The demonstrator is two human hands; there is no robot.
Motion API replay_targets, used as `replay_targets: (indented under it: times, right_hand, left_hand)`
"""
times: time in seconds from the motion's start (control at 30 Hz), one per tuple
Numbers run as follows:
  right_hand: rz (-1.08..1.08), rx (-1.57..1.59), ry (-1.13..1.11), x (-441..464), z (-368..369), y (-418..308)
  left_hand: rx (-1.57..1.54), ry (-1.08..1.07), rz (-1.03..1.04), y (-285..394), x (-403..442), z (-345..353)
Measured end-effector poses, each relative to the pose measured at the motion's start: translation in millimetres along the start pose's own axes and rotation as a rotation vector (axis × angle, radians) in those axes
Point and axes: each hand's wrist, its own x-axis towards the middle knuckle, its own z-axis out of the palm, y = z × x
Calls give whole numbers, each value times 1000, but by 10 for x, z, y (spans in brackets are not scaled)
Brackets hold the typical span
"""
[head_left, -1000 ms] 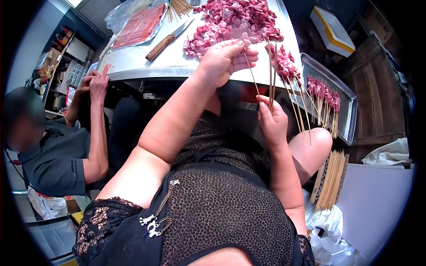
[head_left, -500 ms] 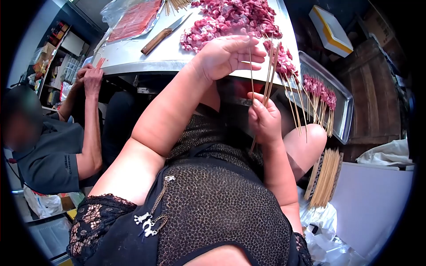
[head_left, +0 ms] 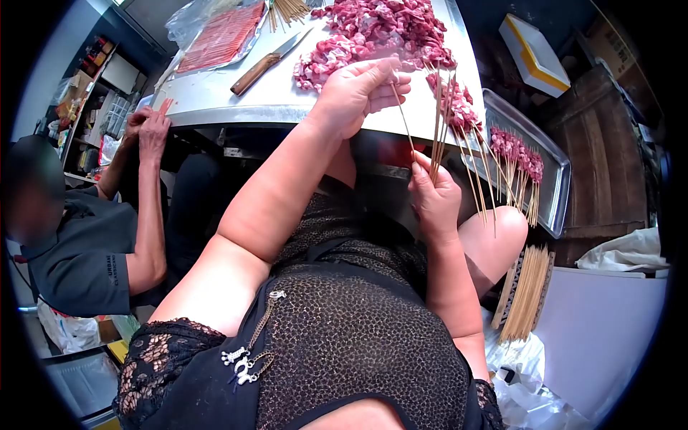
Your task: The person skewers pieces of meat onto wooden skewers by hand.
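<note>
My left hand (head_left: pixel 364 89) is over the table's front edge, fingers curled and thumb pressed in beside the upper end of a bamboo skewer (head_left: pixel 402 115). Whatever is between these fingers is blurred. Lower and to the right, my right hand (head_left: pixel 436 192) grips that skewer by its lower part, along with several other bare skewers (head_left: pixel 438 136) pointing upward. Just beyond my left hand lies a heap of raw cut meat (head_left: pixel 383 32). Meat-loaded skewers (head_left: pixel 459 107) rest at the table's right edge, their sticks jutting over it.
A metal tray (head_left: pixel 559 161) at right carries more loaded skewers (head_left: pixel 517 154). Below it sits a box of bare skewers (head_left: pixel 529 294). On the white table (head_left: pixel 279 112) are a wooden-handled knife (head_left: pixel 256 74) and a bag of red sticks (head_left: pixel 223 39). A co-worker (head_left: pixel 79 236) sits at left.
My left hand's fingers have curled in from a more spread pose, and the thumb has closed near the skewer's end. That skewer now leans further left. My right hand has turned slightly.
</note>
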Motion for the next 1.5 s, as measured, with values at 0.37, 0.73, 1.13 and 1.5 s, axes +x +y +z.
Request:
replay_targets:
  times: [0.37, 0.73, 1.13, 1.5]
  right_hand:
    - [-118, -124, 12, 27, -27, 61]
    - [-145, -180, 18, -48, 74, 42]
    - [215, 277, -143, -41, 140, -114]
    - [40, 102, -59, 36, 266, -212]
  left_hand:
    - [59, 69, -79, -51, 34, 1]
    - [-135, 163, 113, -280, -8, 219]
    - [-195, 77, 67, -350, 23, 169]
    - [-73, 50, 66, -455, -85, 213]
